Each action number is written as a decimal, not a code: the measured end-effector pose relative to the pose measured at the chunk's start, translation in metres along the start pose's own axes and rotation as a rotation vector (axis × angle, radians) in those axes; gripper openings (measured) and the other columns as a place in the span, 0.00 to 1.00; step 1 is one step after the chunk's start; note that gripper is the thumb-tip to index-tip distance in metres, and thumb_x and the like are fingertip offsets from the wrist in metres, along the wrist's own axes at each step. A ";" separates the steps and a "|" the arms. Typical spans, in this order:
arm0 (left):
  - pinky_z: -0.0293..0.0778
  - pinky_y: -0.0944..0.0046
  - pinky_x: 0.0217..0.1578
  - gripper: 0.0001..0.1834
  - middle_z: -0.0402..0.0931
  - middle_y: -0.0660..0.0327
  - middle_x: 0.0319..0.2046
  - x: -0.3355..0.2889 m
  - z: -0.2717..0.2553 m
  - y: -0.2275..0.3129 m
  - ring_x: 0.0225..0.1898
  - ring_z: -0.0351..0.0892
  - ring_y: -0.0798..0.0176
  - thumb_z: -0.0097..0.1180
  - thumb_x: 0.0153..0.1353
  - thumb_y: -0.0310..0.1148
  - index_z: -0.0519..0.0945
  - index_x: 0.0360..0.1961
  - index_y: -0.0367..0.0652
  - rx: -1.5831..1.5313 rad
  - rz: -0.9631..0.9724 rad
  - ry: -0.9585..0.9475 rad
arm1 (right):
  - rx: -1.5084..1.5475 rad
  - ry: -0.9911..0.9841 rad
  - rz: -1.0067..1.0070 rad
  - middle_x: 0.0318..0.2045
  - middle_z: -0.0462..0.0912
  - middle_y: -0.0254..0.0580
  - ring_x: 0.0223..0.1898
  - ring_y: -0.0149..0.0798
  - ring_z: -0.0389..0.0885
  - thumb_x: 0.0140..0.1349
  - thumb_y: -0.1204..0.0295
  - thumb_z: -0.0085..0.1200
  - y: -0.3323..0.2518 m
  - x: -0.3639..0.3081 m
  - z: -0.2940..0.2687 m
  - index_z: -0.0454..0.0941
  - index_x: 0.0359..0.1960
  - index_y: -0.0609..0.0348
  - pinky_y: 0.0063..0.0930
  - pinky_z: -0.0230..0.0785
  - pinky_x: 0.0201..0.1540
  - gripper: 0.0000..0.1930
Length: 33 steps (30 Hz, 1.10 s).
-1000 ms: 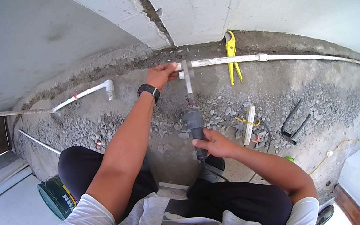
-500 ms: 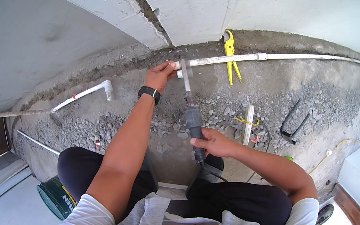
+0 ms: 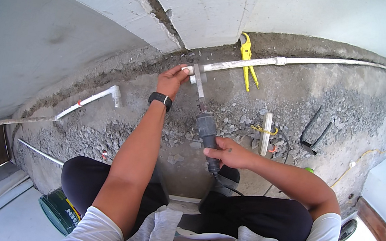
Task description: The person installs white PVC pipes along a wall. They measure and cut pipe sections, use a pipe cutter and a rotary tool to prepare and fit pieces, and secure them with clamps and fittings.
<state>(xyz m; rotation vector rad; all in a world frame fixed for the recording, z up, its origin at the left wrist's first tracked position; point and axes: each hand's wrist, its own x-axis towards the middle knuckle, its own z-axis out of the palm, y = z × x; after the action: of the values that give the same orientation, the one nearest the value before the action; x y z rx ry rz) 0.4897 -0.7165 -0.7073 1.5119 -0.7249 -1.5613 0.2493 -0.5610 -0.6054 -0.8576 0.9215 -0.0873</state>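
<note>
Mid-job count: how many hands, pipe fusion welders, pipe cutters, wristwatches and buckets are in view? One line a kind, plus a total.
Hands (left hand and right hand): 2
Pipe fusion welder: 1
Yellow pipe cutter: 1
Black wristwatch: 1
Dark green bucket: 1
Total: 6

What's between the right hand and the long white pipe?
Not bare: the head view shows the pipe fusion welder that the right hand grips, its flat heating plate at the long white pipe's near end.
</note>
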 end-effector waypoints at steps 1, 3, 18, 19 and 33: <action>0.81 0.64 0.49 0.17 0.81 0.54 0.48 0.001 -0.001 0.000 0.47 0.82 0.62 0.61 0.65 0.27 0.79 0.54 0.32 -0.003 -0.002 -0.016 | 0.000 -0.001 -0.006 0.31 0.80 0.42 0.30 0.36 0.82 0.66 0.50 0.55 0.001 0.000 0.000 0.72 0.42 0.65 0.33 0.77 0.31 0.25; 0.81 0.64 0.50 0.17 0.80 0.54 0.48 0.001 -0.001 0.000 0.47 0.82 0.62 0.60 0.65 0.27 0.79 0.54 0.32 -0.009 -0.006 -0.032 | 0.011 0.001 -0.005 0.32 0.80 0.42 0.30 0.36 0.82 0.66 0.49 0.55 0.001 0.001 0.001 0.72 0.42 0.65 0.33 0.77 0.31 0.26; 0.81 0.63 0.50 0.19 0.80 0.55 0.49 -0.002 0.002 0.002 0.47 0.82 0.62 0.62 0.64 0.28 0.78 0.55 0.32 -0.015 0.000 -0.017 | 0.097 -0.048 0.039 0.36 0.81 0.39 0.36 0.34 0.82 0.68 0.52 0.54 -0.004 -0.007 -0.008 0.74 0.47 0.61 0.31 0.77 0.35 0.22; 0.81 0.63 0.50 0.19 0.80 0.54 0.49 -0.003 0.002 0.002 0.48 0.82 0.62 0.62 0.64 0.27 0.78 0.55 0.32 -0.016 -0.004 -0.014 | 0.081 -0.044 0.063 0.36 0.81 0.39 0.36 0.33 0.81 0.68 0.52 0.55 -0.005 -0.007 -0.008 0.74 0.47 0.60 0.31 0.77 0.35 0.22; 0.81 0.63 0.50 0.19 0.80 0.53 0.49 0.000 0.003 0.003 0.48 0.82 0.61 0.60 0.65 0.28 0.76 0.56 0.30 -0.069 -0.038 -0.042 | -0.027 0.145 -0.066 0.25 0.81 0.40 0.22 0.31 0.80 0.59 0.52 0.65 0.005 0.000 0.013 0.74 0.36 0.63 0.28 0.72 0.25 0.24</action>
<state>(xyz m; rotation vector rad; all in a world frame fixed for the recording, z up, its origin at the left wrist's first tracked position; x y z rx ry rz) 0.4871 -0.7184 -0.7046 1.4537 -0.6631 -1.6340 0.2576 -0.5492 -0.6048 -0.9158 1.0321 -0.1972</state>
